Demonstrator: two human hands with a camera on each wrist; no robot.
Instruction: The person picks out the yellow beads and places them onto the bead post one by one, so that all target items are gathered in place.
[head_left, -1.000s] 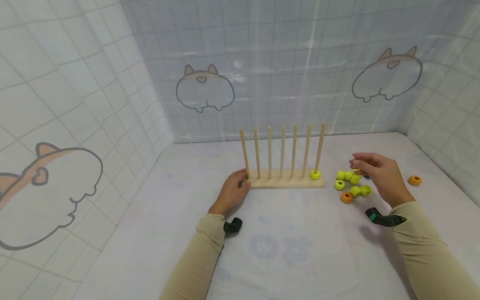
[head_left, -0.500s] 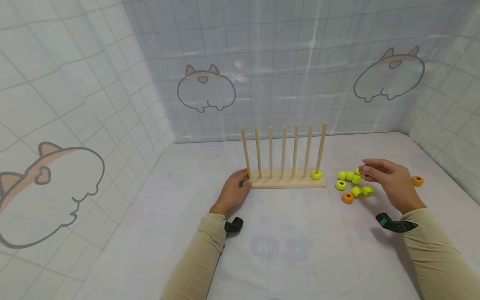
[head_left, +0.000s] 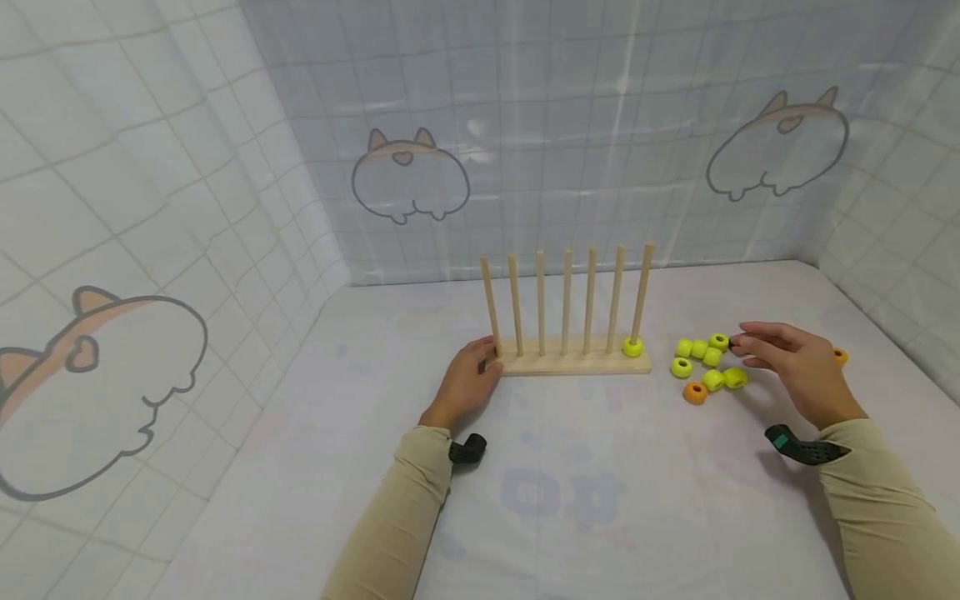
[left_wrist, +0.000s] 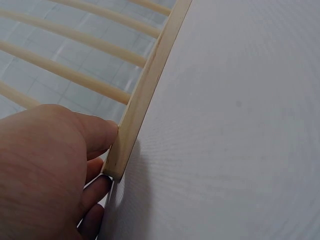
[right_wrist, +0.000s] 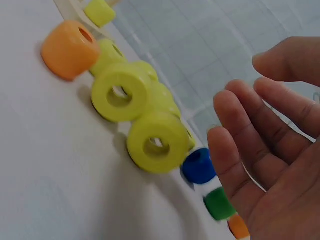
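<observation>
A wooden peg stand with a row of upright pegs sits on the cloth-covered table. One yellow bead is at the bottom of its rightmost peg. My left hand grips the left end of the base, thumb on its near side and fingers around the end. My right hand hovers above the right side of the table, fingers loosely bent and nothing between them in the right wrist view. Close to its fingers lie a blue bead and a green bead. In the head view this hand hides the green bead.
Several loose yellow beads lie right of the stand, with an orange bead in front. A second orange bead shows beyond the right hand. A tile-patterned sheet hangs behind and along the sides.
My right hand has moved rightward, away from the yellow beads, uncovering more of them and partly covering the far orange bead. The left hand keeps its hold on the stand.
</observation>
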